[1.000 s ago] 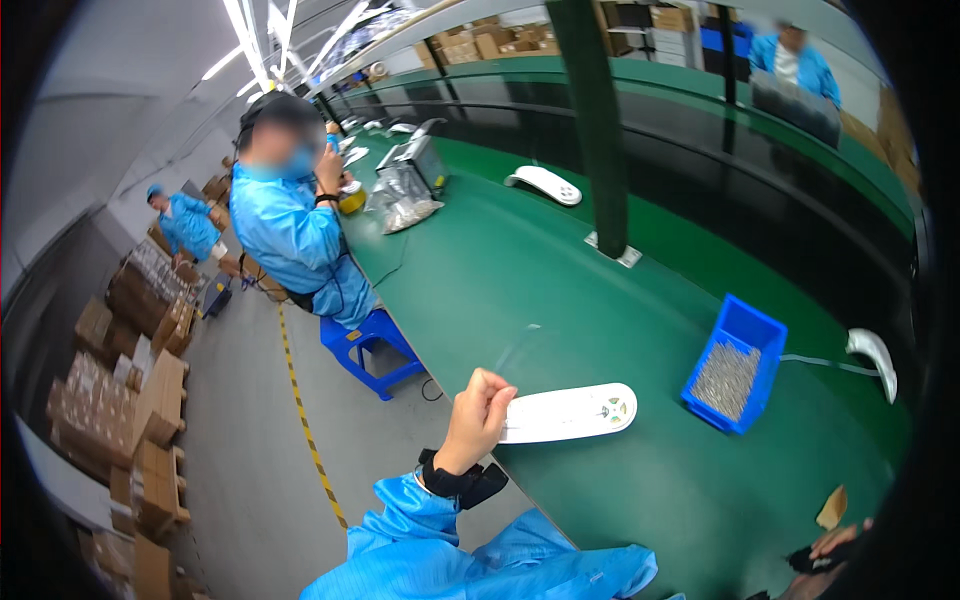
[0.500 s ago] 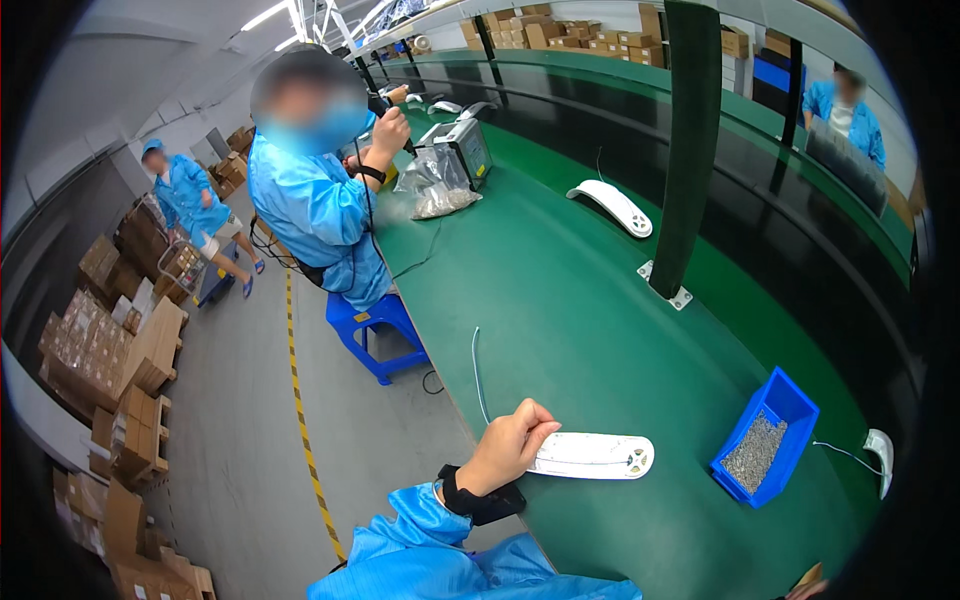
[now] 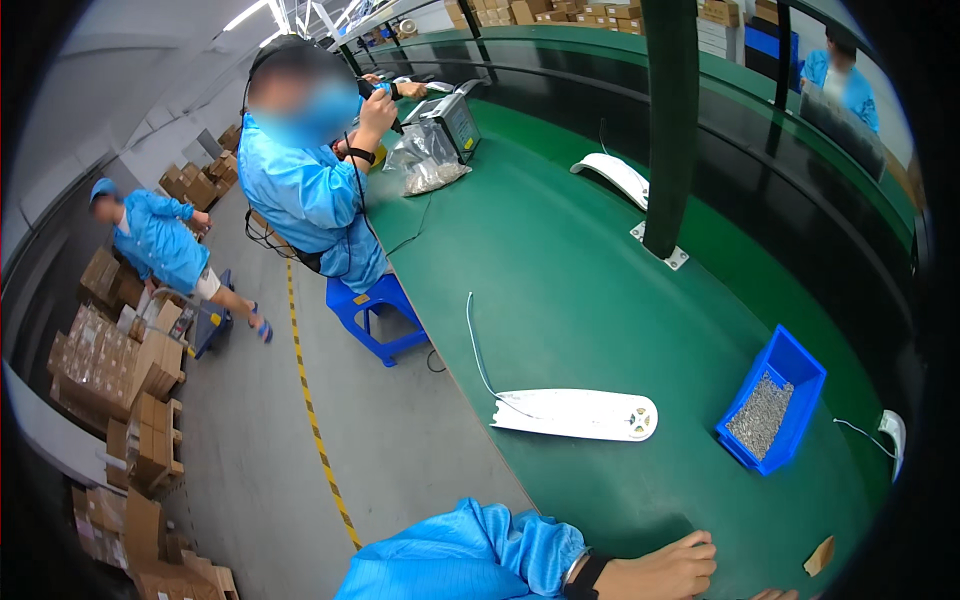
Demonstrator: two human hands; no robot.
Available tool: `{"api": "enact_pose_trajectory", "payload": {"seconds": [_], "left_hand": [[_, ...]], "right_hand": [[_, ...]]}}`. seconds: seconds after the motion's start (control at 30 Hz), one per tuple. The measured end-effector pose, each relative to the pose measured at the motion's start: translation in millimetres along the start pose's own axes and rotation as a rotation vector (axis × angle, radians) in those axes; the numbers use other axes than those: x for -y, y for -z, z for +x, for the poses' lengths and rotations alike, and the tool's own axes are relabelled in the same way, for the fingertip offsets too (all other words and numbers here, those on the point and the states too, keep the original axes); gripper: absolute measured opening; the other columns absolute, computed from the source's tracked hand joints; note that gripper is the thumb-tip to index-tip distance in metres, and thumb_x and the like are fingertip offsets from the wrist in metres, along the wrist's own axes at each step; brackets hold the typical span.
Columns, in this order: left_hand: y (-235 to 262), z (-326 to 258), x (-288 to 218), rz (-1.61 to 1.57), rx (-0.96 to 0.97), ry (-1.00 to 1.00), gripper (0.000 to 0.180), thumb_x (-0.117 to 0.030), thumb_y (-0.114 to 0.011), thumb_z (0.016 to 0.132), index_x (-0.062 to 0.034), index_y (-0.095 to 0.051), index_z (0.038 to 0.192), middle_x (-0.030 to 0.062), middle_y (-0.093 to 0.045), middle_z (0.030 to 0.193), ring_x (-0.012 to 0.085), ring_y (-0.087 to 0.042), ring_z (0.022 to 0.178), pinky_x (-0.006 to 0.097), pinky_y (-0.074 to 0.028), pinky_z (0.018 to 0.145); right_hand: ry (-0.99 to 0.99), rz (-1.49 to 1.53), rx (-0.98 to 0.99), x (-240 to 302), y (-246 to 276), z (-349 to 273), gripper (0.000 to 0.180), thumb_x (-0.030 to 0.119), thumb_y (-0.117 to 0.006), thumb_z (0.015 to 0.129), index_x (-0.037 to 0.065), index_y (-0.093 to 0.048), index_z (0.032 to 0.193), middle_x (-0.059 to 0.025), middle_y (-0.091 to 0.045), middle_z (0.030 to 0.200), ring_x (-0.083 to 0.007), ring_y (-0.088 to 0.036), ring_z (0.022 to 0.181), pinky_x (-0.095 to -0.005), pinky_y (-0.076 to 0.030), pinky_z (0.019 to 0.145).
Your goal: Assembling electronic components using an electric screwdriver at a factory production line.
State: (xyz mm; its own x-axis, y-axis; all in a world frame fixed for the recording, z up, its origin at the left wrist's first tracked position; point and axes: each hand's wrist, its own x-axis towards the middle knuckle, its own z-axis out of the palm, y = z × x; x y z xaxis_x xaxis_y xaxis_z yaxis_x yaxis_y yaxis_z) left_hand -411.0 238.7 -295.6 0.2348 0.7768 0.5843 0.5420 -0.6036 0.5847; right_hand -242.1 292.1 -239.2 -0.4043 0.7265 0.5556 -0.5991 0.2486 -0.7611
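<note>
My left hand (image 3: pixel 668 570), with a dark strap at the wrist, is low over the green table near its front. Its fingers are curled in; whatever they hold, if anything, is hidden. Of my right hand (image 3: pixel 776 595) just a sliver of fingers shows at the lower edge, close to the left one. Beyond them a long white plastic shell (image 3: pixel 575 414) with one rounded end lies flat, untouched. A thin pale-blue wire (image 3: pixel 474 345) runs out from its left end. A small brown scrap (image 3: pixel 820 556) lies right of my hands.
A blue bin (image 3: pixel 788 400) of small metal parts stands at the right. More white shells (image 3: pixel 612 175) lie along a dark conveyor (image 3: pixel 760 195) behind a green post (image 3: pixel 672 130). A co-worker (image 3: pixel 305 190) sits at the far left beside a clear bag (image 3: pixel 428 165); another person (image 3: pixel 160 235) has a cart.
My left hand has left the white shell and come down and right, near my right hand. The brown scrap shows more fully. The person with the cart has come nearer.
</note>
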Motion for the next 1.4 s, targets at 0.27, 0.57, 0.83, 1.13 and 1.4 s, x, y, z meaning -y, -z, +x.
{"api": "enact_pose_trajectory", "payload": {"seconds": [0.27,0.57,0.83,1.13,1.4], "left_hand": [[-23.1,-2.9,-5.0,-0.229,0.036,0.078,0.026,-0.034,-0.056,0.073,-0.0099,-0.054,0.063,0.0037,-0.049,0.064,0.0226,-0.047,0.074,0.043,-0.029,0.081],[-22.0,3.0,-6.6,-0.286,0.028,0.065,0.029,-0.035,-0.052,0.080,-0.0114,-0.059,0.066,0.0028,-0.051,0.063,0.0222,-0.048,0.073,0.045,-0.028,0.083],[-29.2,-1.4,-8.1,-0.322,0.032,0.072,0.032,-0.040,-0.050,0.080,-0.0120,-0.060,0.068,0.0033,-0.052,0.065,0.0225,-0.048,0.074,0.046,-0.027,0.083],[9.1,-7.7,-11.0,0.033,0.069,0.134,0.068,-0.031,-0.059,0.071,0.0041,-0.035,0.124,0.0112,-0.049,0.090,0.0229,-0.050,0.082,0.037,-0.041,0.078],[84.9,-72.0,23.9,1.020,-0.118,0.626,0.046,-0.016,-0.070,0.063,-0.0105,-0.056,0.107,0.0049,-0.049,0.089,0.0202,-0.049,0.085,0.041,-0.033,0.084]], "right_hand": [[0.081,0.075,0.000,-1.7,3.3,-11.1,0.068,0.058,-0.047,0.079,0.011,-0.030,0.127,-0.0110,-0.048,0.064,-0.0203,-0.044,0.048,-0.0320,-0.036,0.044],[0.118,0.093,0.005,-4.0,4.0,-10.9,0.071,0.057,-0.047,0.080,0.009,-0.028,0.128,-0.0118,-0.049,0.065,-0.0207,-0.044,0.047,-0.0319,-0.036,0.043],[0.096,0.109,0.036,1.5,3.4,-11.6,0.069,0.056,-0.047,0.080,0.009,-0.029,0.128,-0.0117,-0.049,0.067,-0.0206,-0.045,0.049,-0.0315,-0.036,0.045],[0.069,0.150,0.075,-4.0,5.3,-6.9,0.070,0.056,-0.050,0.079,0.010,-0.031,0.128,-0.0126,-0.052,0.073,-0.0221,-0.048,0.056,-0.0343,-0.039,0.054],[0.116,0.073,-0.006,-7.7,2.6,-5.9,0.069,0.059,-0.049,0.078,0.008,-0.032,0.122,-0.0120,-0.052,0.068,-0.0203,-0.046,0.051,-0.0310,-0.037,0.047]]}}
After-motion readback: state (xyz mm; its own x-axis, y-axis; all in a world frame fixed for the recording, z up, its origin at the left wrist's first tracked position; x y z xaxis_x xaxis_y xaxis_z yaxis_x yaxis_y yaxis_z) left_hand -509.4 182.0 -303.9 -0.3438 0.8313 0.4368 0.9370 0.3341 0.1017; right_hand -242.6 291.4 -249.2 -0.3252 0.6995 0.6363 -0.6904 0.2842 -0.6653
